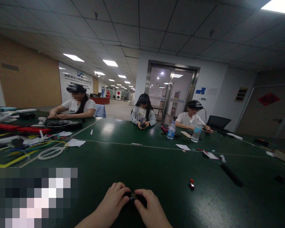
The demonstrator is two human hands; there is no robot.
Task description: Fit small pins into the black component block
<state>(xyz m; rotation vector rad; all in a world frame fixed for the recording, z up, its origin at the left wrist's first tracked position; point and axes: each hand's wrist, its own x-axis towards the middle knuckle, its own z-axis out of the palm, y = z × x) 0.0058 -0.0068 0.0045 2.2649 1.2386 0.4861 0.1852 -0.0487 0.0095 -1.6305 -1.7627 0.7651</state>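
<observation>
Low in the head view, my left hand (115,199) and my right hand (148,205) meet over the green table. Between them is a small dark object (133,196), gripped from both sides by thumbs and fingers. Its middle shows a dull, paler patch; the ends are covered by my fingers, so its kind cannot be made out. A small red and silver item (191,184) lies on the table to the right of my right hand, apart from it.
The green table (104,171) carries a coiled white cable (51,153) and wires at left, a wrench (91,132), two water bottles (171,130), paper scraps (183,147) and a black rod-like object (231,174) at right. Three people wearing headsets sit across; a pixelated patch covers the lower left.
</observation>
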